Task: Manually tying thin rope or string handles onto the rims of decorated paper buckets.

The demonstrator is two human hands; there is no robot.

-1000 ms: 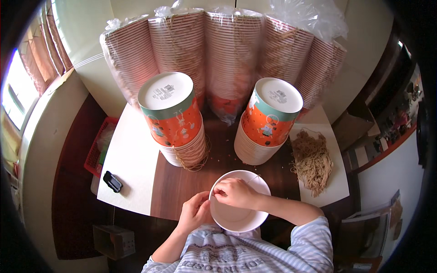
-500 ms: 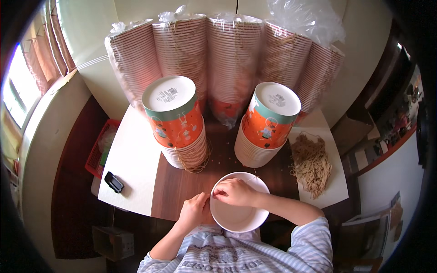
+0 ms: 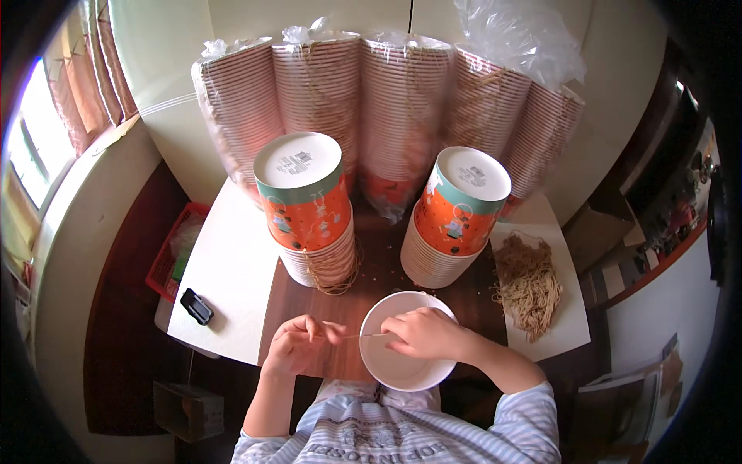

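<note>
A white paper bucket [image 3: 408, 374] sits at the table's front edge before me, mouth facing up and its pale inside showing. A thin tan cord [image 3: 372, 335] runs across the bucket's left rim or wall; I cannot tell which. Outside the bucket, to its left, my left hand [image 3: 294, 346] is closed in a pinch on one part of the cord. My right hand [image 3: 427, 332] reaches over the mouth, closed on the cord on the inner side. Its fingertips are partly hidden. Another bit of cord seems to lie at the far rim.
Two upside-down bucket stacks, orange-and-teal on top, stand beyond: a left stack [image 3: 305, 209] with cords draped on it and a right stack [image 3: 457, 216]. Tall bagged bucket stacks [image 3: 402, 100] line the back. A cord bundle [image 3: 529, 286] lies right, a black case [image 3: 196, 307] left.
My left hand has moved left, away from the bucket's rim, and the cord now stretches between both hands. My right hand has shifted right inside the mouth.
</note>
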